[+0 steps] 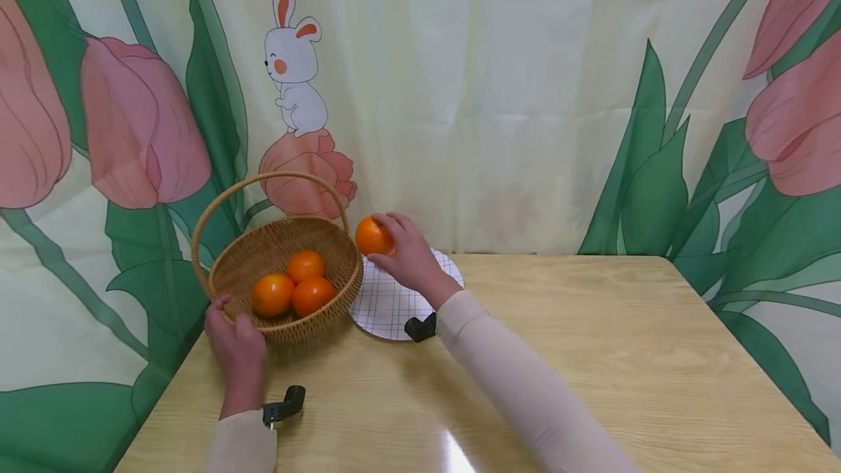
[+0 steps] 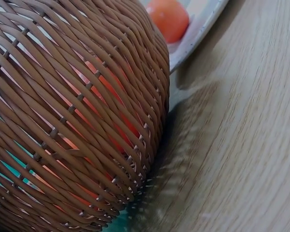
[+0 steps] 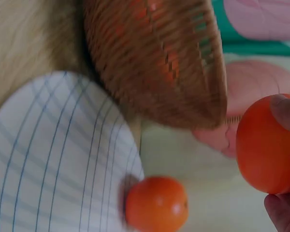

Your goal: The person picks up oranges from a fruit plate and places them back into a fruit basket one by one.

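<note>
A wicker basket (image 1: 309, 327) with a tall handle stands at the left of the table, its mouth leaning towards me. Inside lie three oranges (image 1: 306, 266). My left hand (image 1: 236, 341) grips the basket's near-left rim; only the woven side (image 2: 77, 106) fills the left wrist view. Just off the basket's right rim, my right hand (image 1: 414, 254) holds an orange (image 1: 373, 235) in the air between thumb and fingers. Below that hand is a white checked plate (image 1: 388, 312). One more orange (image 3: 157, 204) sits on the plate's edge, hidden behind the hand in the head view.
A wooden table (image 1: 591, 356) spreads to the right and front. Behind it hangs a curtain (image 1: 512, 93) printed with tulips and a rabbit. Black camera mounts (image 1: 420, 327) stick out from both wrists, one of them over the plate's near edge.
</note>
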Action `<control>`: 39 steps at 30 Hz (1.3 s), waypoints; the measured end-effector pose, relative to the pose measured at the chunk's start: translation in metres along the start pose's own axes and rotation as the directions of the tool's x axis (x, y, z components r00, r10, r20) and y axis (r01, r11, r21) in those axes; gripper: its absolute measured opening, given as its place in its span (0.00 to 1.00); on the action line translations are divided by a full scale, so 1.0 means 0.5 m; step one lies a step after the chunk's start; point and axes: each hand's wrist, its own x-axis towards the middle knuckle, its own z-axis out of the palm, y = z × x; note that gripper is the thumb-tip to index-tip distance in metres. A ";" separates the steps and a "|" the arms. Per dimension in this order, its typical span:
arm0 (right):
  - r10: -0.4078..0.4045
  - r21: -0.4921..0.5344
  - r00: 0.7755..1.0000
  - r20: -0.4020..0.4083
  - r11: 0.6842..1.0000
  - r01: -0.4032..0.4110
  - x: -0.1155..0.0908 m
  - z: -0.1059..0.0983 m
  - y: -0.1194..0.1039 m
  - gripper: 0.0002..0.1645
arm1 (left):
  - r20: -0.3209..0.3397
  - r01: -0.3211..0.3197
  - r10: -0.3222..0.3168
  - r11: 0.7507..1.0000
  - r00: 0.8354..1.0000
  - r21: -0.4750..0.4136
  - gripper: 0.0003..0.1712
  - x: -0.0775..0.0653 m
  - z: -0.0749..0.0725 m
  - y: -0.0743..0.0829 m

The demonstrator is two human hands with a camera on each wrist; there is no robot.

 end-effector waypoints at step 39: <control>0.017 -0.239 0.967 0.255 0.970 0.047 0.029 0.126 -0.082 0.40 | 0.019 0.031 -0.032 0.999 0.999 0.040 0.29 -0.010 -0.006 -0.002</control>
